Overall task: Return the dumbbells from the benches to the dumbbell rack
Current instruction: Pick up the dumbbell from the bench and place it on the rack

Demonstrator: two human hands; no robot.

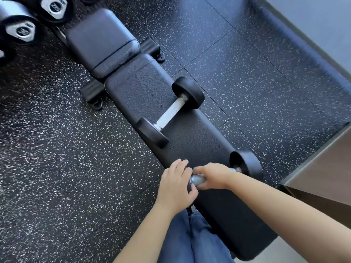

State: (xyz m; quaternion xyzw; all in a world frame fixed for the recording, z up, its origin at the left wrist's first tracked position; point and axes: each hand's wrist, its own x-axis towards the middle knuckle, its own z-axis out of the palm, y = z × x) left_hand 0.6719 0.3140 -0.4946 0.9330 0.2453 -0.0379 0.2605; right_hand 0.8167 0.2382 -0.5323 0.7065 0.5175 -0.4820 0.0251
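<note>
A black padded bench (144, 86) runs diagonally from upper left to lower right. Two black dumbbells with silver handles lie across it. The far dumbbell (171, 112) rests alone at the bench's middle. On the near dumbbell (246, 164), my right hand (212, 177) wraps around the handle. My left hand (175, 186) cups the left head of this dumbbell and hides most of it. The dumbbell rack (22, 31) shows at the top left corner, with round dumbbell ends facing me.
Speckled black rubber floor (57, 158) surrounds the bench. A brown cabinet or counter corner (322, 168) juts in at the right, close to the bench's near end. A grey wall (313, 19) runs along the upper right. My blue-trousered legs (190, 240) stand beside the bench.
</note>
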